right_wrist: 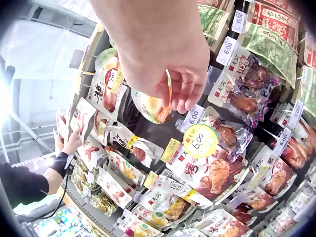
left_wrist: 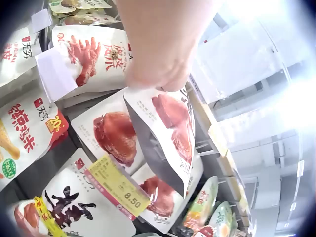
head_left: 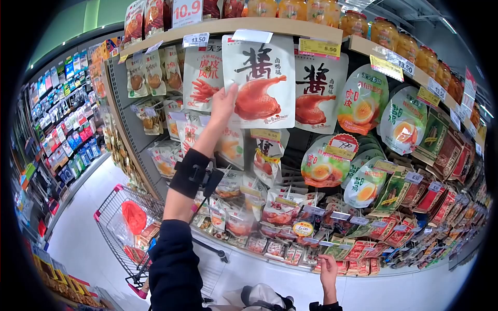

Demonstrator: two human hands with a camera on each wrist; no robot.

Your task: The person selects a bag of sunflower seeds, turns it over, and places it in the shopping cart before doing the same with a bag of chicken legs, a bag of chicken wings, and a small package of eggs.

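Observation:
My left hand grips the left edge of a white pouch with a roast duck leg printed on its front, thumb on the front face. In the left wrist view this duck leg pouch juts out at an angle from similar ones behind it, and the fingers of the left hand are partly hidden. Low before the shelf, my right hand hangs with loosely curled fingers. The right wrist view puts this right hand in front of a round egg pouch, with a thin coloured edge beside its fingers.
Hanging pouches fill the rack, including a second duck leg pouch and a chicken feet pouch. Price tags line the wooden shelf edge. Glass jars stand above. A shopping cart with goods stands at the left.

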